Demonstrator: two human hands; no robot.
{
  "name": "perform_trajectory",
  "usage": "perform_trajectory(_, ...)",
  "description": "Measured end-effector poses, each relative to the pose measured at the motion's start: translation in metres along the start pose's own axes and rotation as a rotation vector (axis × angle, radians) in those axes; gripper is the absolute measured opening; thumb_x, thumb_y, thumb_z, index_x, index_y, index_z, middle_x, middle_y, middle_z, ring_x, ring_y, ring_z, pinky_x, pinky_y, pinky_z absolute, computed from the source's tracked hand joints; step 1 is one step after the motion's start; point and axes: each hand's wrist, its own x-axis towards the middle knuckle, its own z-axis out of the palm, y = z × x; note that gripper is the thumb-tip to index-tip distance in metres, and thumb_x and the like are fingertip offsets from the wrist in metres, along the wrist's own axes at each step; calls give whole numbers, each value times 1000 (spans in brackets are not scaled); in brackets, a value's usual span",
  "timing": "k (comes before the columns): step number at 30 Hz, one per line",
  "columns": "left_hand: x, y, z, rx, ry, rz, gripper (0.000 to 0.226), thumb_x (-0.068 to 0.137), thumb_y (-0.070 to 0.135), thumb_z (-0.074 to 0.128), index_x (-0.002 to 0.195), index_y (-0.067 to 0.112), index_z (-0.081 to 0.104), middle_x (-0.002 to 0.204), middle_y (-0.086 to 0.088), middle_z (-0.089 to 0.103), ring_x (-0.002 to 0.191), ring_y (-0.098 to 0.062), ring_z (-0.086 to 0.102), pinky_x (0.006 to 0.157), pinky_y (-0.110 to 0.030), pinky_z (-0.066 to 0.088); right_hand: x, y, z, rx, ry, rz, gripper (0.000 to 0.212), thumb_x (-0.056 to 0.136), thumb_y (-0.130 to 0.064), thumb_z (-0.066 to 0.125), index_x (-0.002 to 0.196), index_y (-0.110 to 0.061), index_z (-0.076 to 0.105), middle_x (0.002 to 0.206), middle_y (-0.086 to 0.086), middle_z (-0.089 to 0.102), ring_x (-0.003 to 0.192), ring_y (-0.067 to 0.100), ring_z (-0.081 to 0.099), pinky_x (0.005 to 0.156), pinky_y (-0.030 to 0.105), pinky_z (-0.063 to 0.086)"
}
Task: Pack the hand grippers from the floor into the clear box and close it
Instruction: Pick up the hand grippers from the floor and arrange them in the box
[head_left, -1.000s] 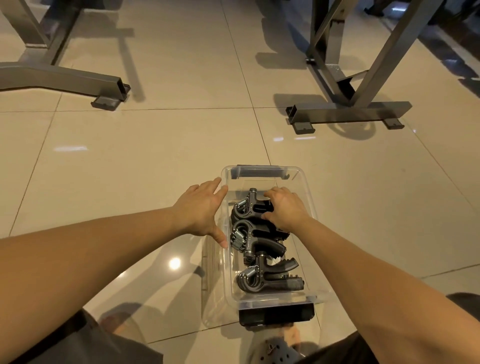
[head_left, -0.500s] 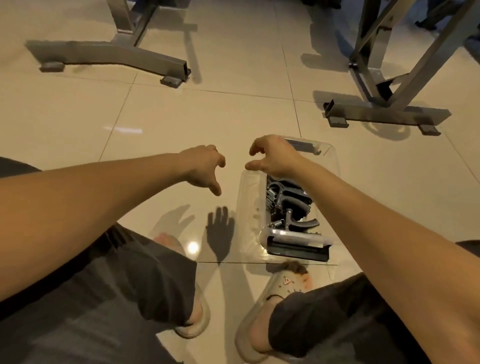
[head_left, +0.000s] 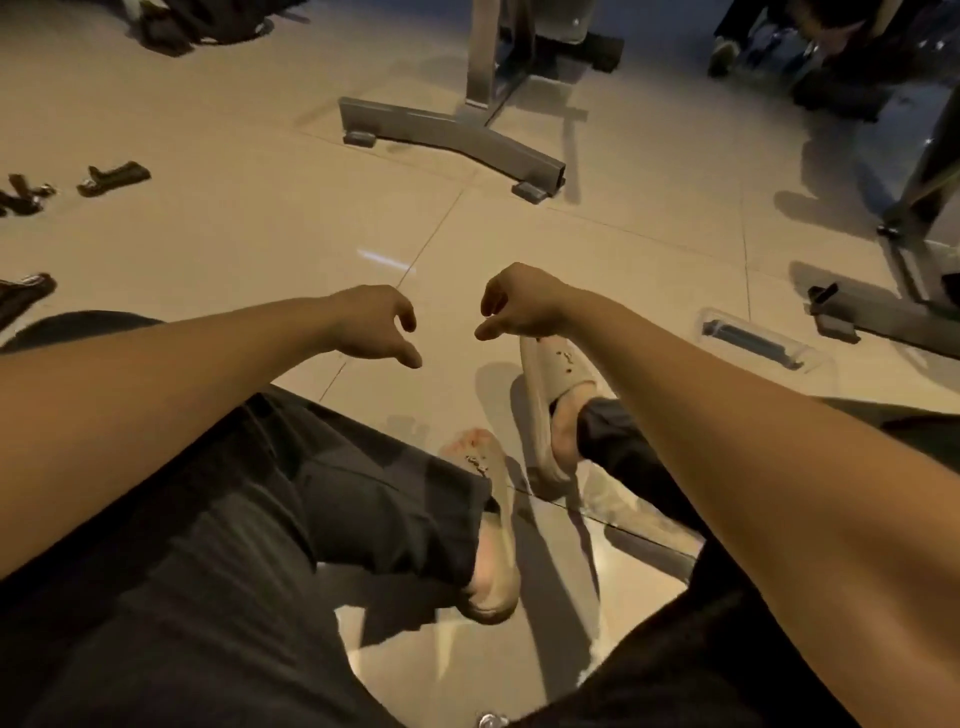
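Clear box (head_left: 763, 343) on floor (head_left: 260, 249) at 3 o'clock, partly behind right arm (head_left: 727, 441); black grippers (head_left: 114, 179) loose at 9 to 10 o'clock; left hand (head_left: 371, 327), right hand (head_left: 519, 304) at centre, grips loosely apart, empty.

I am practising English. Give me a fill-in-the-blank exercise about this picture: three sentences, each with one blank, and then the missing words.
1. The left hand and the right hand hang loosely curled above the floor and hold ____.
2. Hand grippers not yet packed lie on the floor at the person's ____ side.
3. One end of the clear box shows beyond the person's ____ forearm.

Missing words: nothing; left; right
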Motion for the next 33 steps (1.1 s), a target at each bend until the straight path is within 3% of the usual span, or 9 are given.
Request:
perform_trajectory(7,-39,-91,-36,-98,113,-97,54,87,45,74,131,15,62,141,-5,56,127,-23,53,96,-32,42,67,-121,34,18,-28,-169,39,87,-32,77,116,-7,69,113,4,68,101,17,62,86,29,50)
perform_trajectory(11,-42,-154,-66,-80,115,-245,56,87,43,74,132,13,60,139,-6,56,125,-25,54,98,-34,44,127,-173,55,18,-90,-223,40,85,-31,80,114,-5,71,114,7,70,106,23,65,94,37,54)
perform_trajectory(15,-44,-222,-85,-77,102,-398,57,87,44,74,133,12,60,136,-6,58,120,-26,56,101,-40,48,188,-218,71,14,-142,-267,36,84,-29,81,108,-3,74,111,10,72,104,26,66,89,37,55)
perform_trajectory(19,-49,-307,-70,-71,65,-591,55,85,49,74,123,11,61,116,-6,65,89,-23,64,76,-34,54,250,-271,106,-1,-212,-322,38,85,-29,80,110,-2,73,112,12,72,105,28,66,85,34,53)
perform_trajectory(23,-62,-395,-40,-155,111,-770,52,82,51,75,116,14,62,98,-2,62,84,-23,60,66,-33,47,304,-327,151,-39,-272,-359,41,85,-31,78,114,-3,71,115,11,71,106,28,64,81,32,50)
perform_trajectory(25,-68,-430,-28,-211,166,-821,54,81,52,75,118,15,62,102,-3,63,87,-23,60,68,-34,48,327,-356,172,-64,-296,-391,43,86,-32,78,118,-4,69,119,11,69,107,28,63,80,31,47)
perform_trajectory(29,-67,-485,-11,-353,233,-898,61,81,53,75,125,15,58,119,-6,63,103,-26,59,86,-39,52,372,-410,206,-120,-318,-461,44,86,-32,78,119,-4,67,119,12,68,104,29,63,85,36,52)
perform_trajectory(33,-43,-531,3,-432,256,-970,72,78,55,77,134,16,54,124,-6,61,102,-25,59,83,-36,51,424,-451,241,-129,-320,-516,41,86,-32,76,118,-8,65,116,10,67,97,24,60,83,36,53)
